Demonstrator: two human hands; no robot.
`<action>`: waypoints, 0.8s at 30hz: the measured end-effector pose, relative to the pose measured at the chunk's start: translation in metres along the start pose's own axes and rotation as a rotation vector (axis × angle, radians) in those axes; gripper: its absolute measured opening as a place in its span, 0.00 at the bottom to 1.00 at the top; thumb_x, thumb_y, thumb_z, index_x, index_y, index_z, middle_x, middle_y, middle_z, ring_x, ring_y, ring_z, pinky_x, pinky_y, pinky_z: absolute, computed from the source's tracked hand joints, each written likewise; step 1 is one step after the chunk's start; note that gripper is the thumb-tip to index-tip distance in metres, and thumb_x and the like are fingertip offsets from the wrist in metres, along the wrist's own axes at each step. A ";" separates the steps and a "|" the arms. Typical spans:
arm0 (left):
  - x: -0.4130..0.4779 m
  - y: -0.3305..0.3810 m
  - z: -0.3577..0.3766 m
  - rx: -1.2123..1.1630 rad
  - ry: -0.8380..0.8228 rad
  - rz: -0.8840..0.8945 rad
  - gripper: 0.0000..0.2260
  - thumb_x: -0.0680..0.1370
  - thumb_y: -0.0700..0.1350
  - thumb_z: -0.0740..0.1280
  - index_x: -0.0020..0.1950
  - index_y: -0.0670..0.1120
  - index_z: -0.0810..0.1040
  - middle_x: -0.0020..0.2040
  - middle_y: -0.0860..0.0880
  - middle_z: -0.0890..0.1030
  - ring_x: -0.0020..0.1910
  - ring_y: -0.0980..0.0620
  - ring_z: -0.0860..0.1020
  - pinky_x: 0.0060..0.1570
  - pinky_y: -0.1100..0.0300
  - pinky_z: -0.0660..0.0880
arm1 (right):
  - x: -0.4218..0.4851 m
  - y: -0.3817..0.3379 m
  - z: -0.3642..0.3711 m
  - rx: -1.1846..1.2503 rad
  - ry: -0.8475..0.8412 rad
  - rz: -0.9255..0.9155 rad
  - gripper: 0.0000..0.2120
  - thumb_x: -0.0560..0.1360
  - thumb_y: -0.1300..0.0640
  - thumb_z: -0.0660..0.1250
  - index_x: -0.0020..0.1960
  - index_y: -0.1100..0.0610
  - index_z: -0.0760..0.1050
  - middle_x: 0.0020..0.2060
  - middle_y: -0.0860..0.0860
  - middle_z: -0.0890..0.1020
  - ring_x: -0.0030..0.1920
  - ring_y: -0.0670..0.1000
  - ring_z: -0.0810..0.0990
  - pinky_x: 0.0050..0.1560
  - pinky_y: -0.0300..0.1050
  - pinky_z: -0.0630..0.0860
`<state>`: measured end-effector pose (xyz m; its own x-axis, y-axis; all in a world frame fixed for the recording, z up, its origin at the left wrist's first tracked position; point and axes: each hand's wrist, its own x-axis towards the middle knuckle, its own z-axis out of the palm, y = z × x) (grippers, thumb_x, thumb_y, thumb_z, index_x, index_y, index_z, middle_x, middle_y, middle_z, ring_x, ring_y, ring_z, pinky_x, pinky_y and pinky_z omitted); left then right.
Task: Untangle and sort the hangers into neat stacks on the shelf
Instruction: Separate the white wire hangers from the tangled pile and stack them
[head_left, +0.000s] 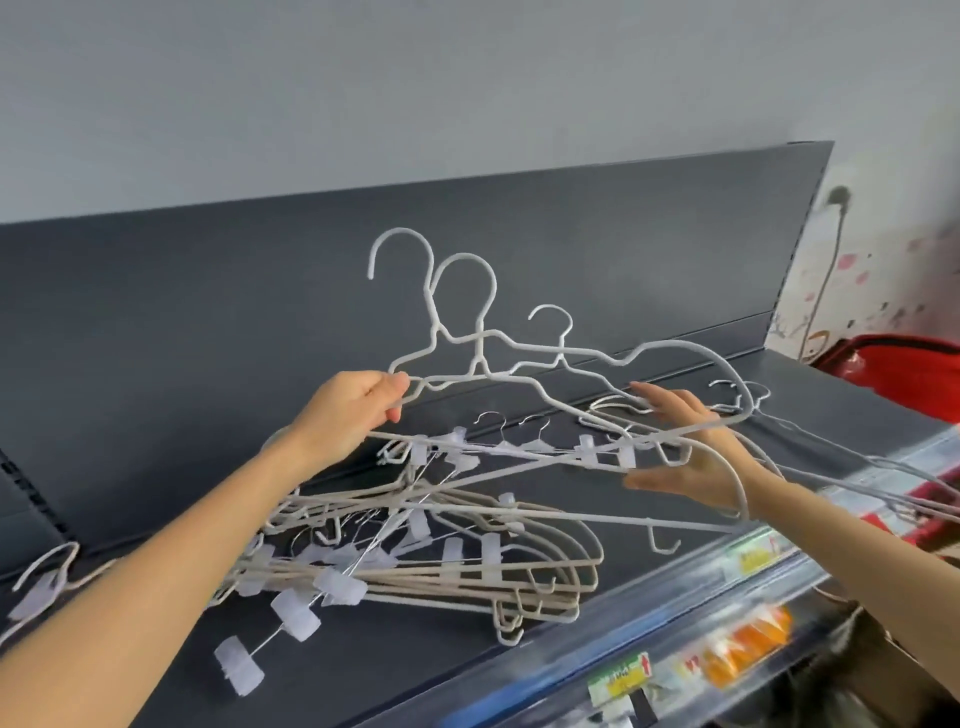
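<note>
Wall (467, 78): plain pale grey, rising behind everything.
Shelf (441, 670): dark grey, with an upright back panel (208, 312) of the same colour; the hangers lie on its flat top.
Beige hangers (467, 582): a tangled heap in the middle of the shelf, bars crossing at many angles, hooks pointing toward the front edge.
White hangers (478, 353): a bunch lifted above the heap, 3 hooks showing, all standing upward; the lower bars slant down to the right and cross over the heap.
Red basket (893, 353): at the far right end of the shelf, partly cut off by the edge of view.
Left hand (353, 410): fingers curled tight round the left shoulder of the white hangers, holding them up.
Right hand (691, 452): wide, fingers straight and spread, set against the right end of the raised bunch; it grips nothing.
Clear clips (296, 613): strung on thin metal bars, spilling from the heap's left side.
Price labels (621, 678): on the shelf's front edge; too blurred to read.
</note>
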<state>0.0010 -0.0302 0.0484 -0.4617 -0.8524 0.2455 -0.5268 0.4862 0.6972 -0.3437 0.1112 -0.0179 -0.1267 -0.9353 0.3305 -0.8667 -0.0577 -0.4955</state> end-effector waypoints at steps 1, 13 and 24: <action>0.012 0.016 0.022 -0.003 -0.051 0.049 0.21 0.81 0.55 0.57 0.35 0.43 0.75 0.23 0.57 0.70 0.24 0.60 0.67 0.35 0.60 0.65 | -0.011 0.020 -0.016 -0.005 0.034 0.045 0.48 0.57 0.47 0.81 0.72 0.43 0.60 0.62 0.49 0.70 0.60 0.50 0.71 0.62 0.51 0.71; 0.072 0.096 0.127 0.047 -0.141 0.143 0.22 0.81 0.56 0.57 0.33 0.45 0.74 0.25 0.53 0.65 0.26 0.55 0.63 0.37 0.57 0.63 | -0.027 0.151 -0.084 -0.204 0.018 0.201 0.48 0.59 0.45 0.80 0.73 0.48 0.60 0.63 0.55 0.72 0.62 0.56 0.72 0.59 0.45 0.67; 0.119 0.162 0.238 0.076 -0.169 0.112 0.22 0.81 0.55 0.57 0.32 0.44 0.73 0.24 0.54 0.62 0.25 0.56 0.61 0.34 0.58 0.62 | -0.034 0.273 -0.129 -0.247 -0.109 0.395 0.46 0.60 0.36 0.74 0.72 0.42 0.57 0.64 0.52 0.71 0.65 0.54 0.68 0.63 0.58 0.70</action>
<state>-0.3096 -0.0068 0.0301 -0.6297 -0.7512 0.1980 -0.5147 0.5944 0.6179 -0.6385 0.1722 -0.0611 -0.4296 -0.9008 0.0625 -0.8529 0.3821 -0.3558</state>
